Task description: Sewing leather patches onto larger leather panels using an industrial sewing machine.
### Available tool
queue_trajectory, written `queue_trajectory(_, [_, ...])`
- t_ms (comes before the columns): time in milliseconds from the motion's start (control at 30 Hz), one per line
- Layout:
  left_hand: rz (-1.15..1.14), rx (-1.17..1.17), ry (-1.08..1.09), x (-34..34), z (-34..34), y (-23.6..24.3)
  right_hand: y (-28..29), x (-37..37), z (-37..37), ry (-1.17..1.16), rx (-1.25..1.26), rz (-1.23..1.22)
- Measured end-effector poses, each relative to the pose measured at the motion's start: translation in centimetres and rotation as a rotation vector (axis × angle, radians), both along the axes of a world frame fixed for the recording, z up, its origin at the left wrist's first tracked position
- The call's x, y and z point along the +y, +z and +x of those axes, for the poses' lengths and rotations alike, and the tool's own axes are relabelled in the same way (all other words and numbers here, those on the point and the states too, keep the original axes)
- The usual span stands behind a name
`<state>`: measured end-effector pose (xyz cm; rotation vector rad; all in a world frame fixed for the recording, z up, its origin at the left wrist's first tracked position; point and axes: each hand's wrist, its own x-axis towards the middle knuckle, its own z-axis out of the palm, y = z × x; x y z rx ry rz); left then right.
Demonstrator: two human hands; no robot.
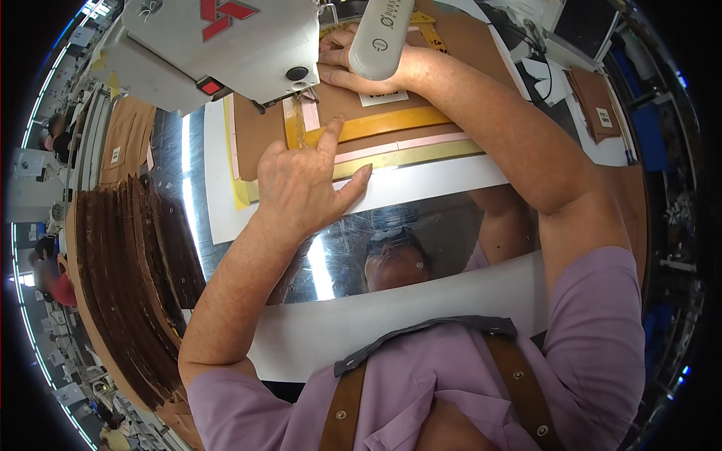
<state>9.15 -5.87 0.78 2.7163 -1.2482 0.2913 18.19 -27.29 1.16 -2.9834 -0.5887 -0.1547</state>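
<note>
My left hand rests with fingers spread on a yellow template frame lying over a brown panel with pale pink strips, just below the presser foot of a white sewing machine. Its thumb points right along the template's lower strips. My right hand lies on the upper part of the panel, fingers apart, partly hidden behind a white hanging device above it. A white sheet shows under the panel.
A tall stack of dark brown pieces sits at left, below lighter brown panels. A reflective metal plate covers the near table. Brown pieces, cables and a grey box are at right. Other people work beyond the left edge.
</note>
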Motion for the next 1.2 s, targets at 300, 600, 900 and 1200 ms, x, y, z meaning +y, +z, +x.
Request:
queue_trajectory(300, [0.08, 0.01, 0.042, 2.0, -1.9, 0.5, 0.1, -0.2, -2.7, 0.014, 0.084, 0.072])
queue_trajectory(600, [0.029, 0.015, 0.006, 3.0, -4.7, 0.2, -1.2, 0.0, -5.8, 0.108, -0.055, 0.032])
queue_trajectory(900, [0.014, 0.064, 0.002, 3.3, -7.5, 0.5, -1.2, 0.7, -8.7, 0.12, -0.08, 0.062])
queue_trajectory(1200, [0.053, 0.047, 0.002, 3.5, -8.3, 0.8, -2.5, 1.2, -10.6, 0.139, -0.221, 0.085])
